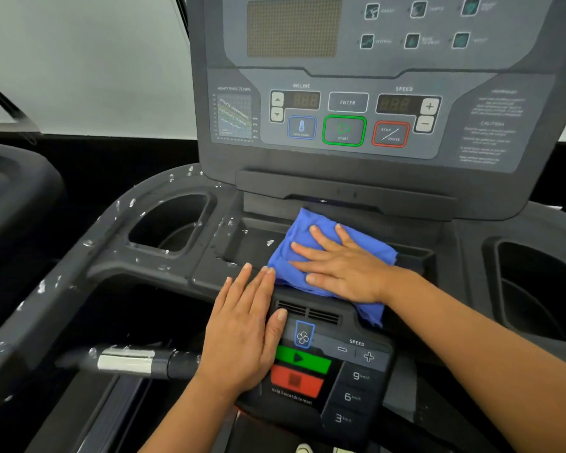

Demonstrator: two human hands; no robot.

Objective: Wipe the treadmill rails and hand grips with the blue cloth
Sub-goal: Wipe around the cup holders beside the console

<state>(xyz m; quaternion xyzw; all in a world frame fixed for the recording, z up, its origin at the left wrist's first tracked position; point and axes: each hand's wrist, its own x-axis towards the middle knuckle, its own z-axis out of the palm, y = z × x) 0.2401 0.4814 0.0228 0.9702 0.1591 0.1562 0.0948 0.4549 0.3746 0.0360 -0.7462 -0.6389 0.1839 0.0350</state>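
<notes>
The blue cloth lies bunched over the front lip of the treadmill's centre tray, just below the console. My right hand presses flat on it with straight, spread fingers. My left hand rests flat on the lower control panel, its fingertips touching the cloth's left edge. The left hand grip, a dark bar with a silver sensor band, sticks out to the left of my left wrist. The dark left rail runs down the left side, speckled with white droplets.
The upright console with start, stop, incline and speed buttons rises behind the tray. Cup holders sit at the left and at the right. Part of another machine stands at far left.
</notes>
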